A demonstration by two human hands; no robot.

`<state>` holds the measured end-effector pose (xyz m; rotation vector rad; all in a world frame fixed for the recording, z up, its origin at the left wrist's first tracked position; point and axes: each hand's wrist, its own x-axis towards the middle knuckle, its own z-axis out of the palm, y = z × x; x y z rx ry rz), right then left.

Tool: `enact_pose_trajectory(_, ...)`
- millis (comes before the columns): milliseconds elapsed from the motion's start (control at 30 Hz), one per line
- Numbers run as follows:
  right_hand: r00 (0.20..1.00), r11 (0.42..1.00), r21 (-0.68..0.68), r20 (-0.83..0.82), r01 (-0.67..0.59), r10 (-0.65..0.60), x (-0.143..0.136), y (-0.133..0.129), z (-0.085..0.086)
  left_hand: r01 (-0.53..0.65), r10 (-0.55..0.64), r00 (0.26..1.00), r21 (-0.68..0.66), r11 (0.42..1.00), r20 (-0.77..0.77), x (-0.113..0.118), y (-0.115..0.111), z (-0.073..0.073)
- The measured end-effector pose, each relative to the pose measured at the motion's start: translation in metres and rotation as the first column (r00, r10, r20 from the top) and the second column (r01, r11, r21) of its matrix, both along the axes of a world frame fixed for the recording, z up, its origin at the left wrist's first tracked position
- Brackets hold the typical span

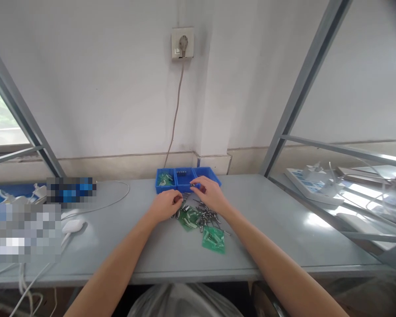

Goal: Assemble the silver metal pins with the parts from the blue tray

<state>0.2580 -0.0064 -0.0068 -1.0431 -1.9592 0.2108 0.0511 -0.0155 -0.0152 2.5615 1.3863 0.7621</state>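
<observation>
My right hand [208, 191] pinches a small dark metal piece [192, 185] at the front edge of the middle blue bin [185, 179]. Left of it, my left hand [166, 204] is closed, thumb and fingers together, over the edge of the pile; whatever it may hold is hidden. Under and between the hands lies a heap of loose metal screw-like parts [208, 216] with a green plastic bag [188, 219]. Nearer me lies another green bag [214, 240] with metal parts showing. Several dark pieces stand in a row at the back of the middle bin.
The left blue bin [157, 181] contains green-bagged parts; the right blue bin [211, 173] stands beside the middle one. A white charger [73, 226] and cables lie at the left. Behind is a wall with a plugged socket [182, 43]. Metal frame posts [308, 83] rise at both sides.
</observation>
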Motion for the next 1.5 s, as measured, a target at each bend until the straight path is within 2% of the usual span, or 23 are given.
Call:
enact_pose_trajectory(100, 1.0, 1.0, -0.016, -0.009, 0.01, -0.01, -0.001, -0.001, 0.0, 0.0, -0.001, 1.0, 0.004, 1.0, 0.012, -0.001, -0.001, 0.0)
enact_pose_trajectory(200, 0.999, 0.998, -0.04, -0.018, 0.048, -0.049, -0.002, 0.007, 0.009, -0.011, 0.011, 0.999, 0.011, 1.0, 0.033, -0.002, -0.002, 0.0)
enact_pose_trajectory(300, 0.991, 0.991, -0.058, 0.066, 0.12, -0.116, -0.002, 0.033, 0.025, -0.029, 0.029, 0.999, -0.002, 1.0, 0.035, -0.004, 0.0, 0.0)
enact_pose_trajectory(400, 0.958, 0.977, -0.088, 0.231, 0.196, -0.171, -0.004, 0.068, 0.037, -0.032, 0.033, 0.999, -0.01, 0.999, 0.027, -0.004, 0.002, -0.002)
enact_pose_trajectory(500, 0.892, 0.948, -0.134, 0.397, 0.288, -0.215, -0.01, 0.098, 0.035, -0.024, 0.024, 0.999, -0.008, 1.0, 0.023, -0.004, 0.003, -0.003)
enact_pose_trajectory(600, 0.83, 0.918, -0.149, 0.497, 0.369, -0.253, -0.017, 0.115, 0.023, -0.019, 0.019, 1.0, -0.01, 1.0, 0.018, -0.004, 0.003, -0.004)
enact_pose_trajectory(733, 0.793, 0.883, -0.159, 0.529, 0.442, -0.302, -0.024, 0.123, 0.009, -0.012, 0.012, 1.0, 0.006, 1.0, 0.018, -0.005, 0.002, -0.004)
enact_pose_trajectory(933, 0.713, 0.814, -0.159, 0.595, 0.558, -0.372, -0.027, 0.134, 0.004, -0.018, 0.018, 1.0, -0.001, 1.0, 0.012, -0.005, 0.0, -0.003)
enact_pose_trajectory(1200, 0.661, 0.797, -0.163, 0.665, 0.581, -0.346, -0.025, 0.152, 0.005, -0.025, 0.025, 0.999, -0.037, 0.999, -0.021, -0.003, -0.001, -0.002)
enact_pose_trajectory(1500, 0.668, 0.797, -0.191, 0.672, 0.574, -0.32, -0.022, 0.155, 0.014, -0.028, 0.027, 0.999, -0.025, 0.999, -0.023, -0.002, -0.003, 0.0)
